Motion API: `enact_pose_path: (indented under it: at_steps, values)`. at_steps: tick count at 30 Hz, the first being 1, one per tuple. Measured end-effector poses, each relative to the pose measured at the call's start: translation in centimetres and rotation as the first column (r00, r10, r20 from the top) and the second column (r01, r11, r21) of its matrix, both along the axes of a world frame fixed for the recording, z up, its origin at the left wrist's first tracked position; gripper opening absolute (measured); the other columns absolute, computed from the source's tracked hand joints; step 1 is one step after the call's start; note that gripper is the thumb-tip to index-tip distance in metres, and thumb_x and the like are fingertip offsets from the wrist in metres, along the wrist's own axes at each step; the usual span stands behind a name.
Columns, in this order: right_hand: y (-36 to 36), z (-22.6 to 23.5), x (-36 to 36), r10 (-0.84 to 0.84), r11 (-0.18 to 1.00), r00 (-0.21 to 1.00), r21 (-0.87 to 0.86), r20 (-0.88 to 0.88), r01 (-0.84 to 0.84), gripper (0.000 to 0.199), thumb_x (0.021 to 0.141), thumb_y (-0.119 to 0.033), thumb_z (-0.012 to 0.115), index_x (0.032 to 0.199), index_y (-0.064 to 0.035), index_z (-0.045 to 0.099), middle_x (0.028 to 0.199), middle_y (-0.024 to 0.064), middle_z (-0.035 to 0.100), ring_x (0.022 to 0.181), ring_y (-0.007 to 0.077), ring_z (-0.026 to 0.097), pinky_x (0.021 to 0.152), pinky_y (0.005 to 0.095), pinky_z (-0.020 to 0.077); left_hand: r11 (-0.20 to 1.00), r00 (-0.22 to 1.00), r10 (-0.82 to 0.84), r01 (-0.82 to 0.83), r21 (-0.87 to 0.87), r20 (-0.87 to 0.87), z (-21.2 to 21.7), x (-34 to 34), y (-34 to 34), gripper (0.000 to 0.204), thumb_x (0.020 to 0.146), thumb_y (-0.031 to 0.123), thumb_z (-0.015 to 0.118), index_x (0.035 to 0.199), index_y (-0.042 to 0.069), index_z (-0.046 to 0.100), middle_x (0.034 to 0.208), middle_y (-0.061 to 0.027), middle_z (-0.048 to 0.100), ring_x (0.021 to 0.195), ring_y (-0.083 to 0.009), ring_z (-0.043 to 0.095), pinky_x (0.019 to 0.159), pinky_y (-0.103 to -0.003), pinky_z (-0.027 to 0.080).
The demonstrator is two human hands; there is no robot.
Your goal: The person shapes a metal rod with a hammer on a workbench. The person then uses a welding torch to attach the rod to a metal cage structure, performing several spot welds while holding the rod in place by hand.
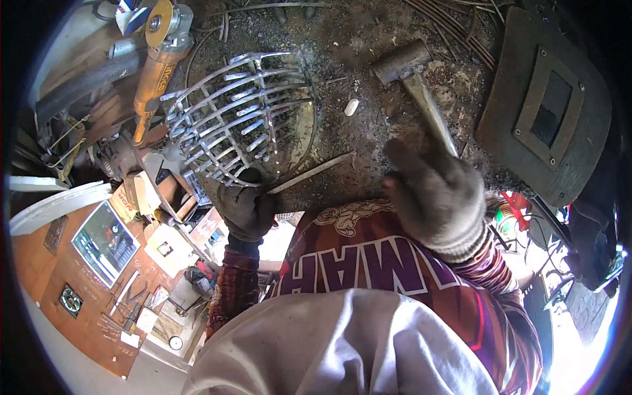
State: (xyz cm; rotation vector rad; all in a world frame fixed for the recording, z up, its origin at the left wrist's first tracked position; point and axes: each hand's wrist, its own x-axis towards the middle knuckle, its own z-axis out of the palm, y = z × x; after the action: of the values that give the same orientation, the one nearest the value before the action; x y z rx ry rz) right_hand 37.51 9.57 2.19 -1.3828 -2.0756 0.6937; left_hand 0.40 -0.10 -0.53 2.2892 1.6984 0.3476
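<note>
A curved grille of welded metal bars (pixel 230 118) rests on the left part of the soot-dark work surface. My left hand (pixel 245 209), in a dark glove, is closed at the grille's near edge; its fingertips are partly hidden. From beside that hand a thin metal strip (pixel 313 172) extends to the right. My right hand (pixel 438 197), gloved and blurred by motion, is raised over the near edge with fingers apart and nothing visible in it. Just beyond it lies a hammer (pixel 424 95), its handle end close to the fingers. A small white piece (pixel 351 106) sits between grille and hammer.
An orange angle grinder (pixel 155 79) lies left of the grille. At the right is a dark welding mask (pixel 550 105) with a rectangular window. Thin rods (pixel 454 29) lie at the back right. A brown board (pixel 72 263) with hand tools stands lower left.
</note>
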Motion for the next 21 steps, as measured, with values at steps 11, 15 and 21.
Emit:
enact_pose_path:
  at_steps: [11,15,21]
  values:
    - [2.9,-0.3,-4.9,0.232,0.874,0.971,-0.451,0.058,-0.182,0.056,0.095,-0.029,0.073,0.146,-0.0126,0.057,0.094,0.0184,0.071,0.087,0.0367,0.073,0.074,0.0460,0.0596,1.000,0.999,0.019,-0.019,0.006,-0.044,0.0,0.2,0.0,0.023,0.078,0.009,0.069,0.101,0.008,0.070,0.115,-0.0180,0.072,0.106,-0.0418,0.069,0.094,-0.053,0.051]
    - [2.7,-1.1,-4.8,0.169,0.911,0.984,-0.390,0.062,-0.132,0.061,0.094,-0.030,0.074,0.148,-0.0118,0.055,0.094,0.0196,0.071,0.087,0.0371,0.074,0.075,0.0467,0.0599,0.999,0.999,0.045,-0.045,-0.027,-0.005,0.2,0.6,0.0,0.022,0.077,0.010,0.070,0.100,0.009,0.070,0.114,-0.0168,0.073,0.107,-0.0412,0.069,0.095,-0.053,0.051]
    - [2.7,0.4,-5.5,0.197,0.852,0.977,-0.507,0.087,-0.126,0.069,0.094,-0.028,0.075,0.152,-0.0033,0.049,0.095,0.0250,0.072,0.083,0.0385,0.075,0.073,0.0479,0.0607,0.999,0.999,0.033,-0.033,-0.007,-0.017,0.1,0.3,0.1,0.023,0.076,0.013,0.072,0.099,0.007,0.073,0.109,-0.0177,0.074,0.105,-0.0404,0.069,0.092,-0.051,0.053]
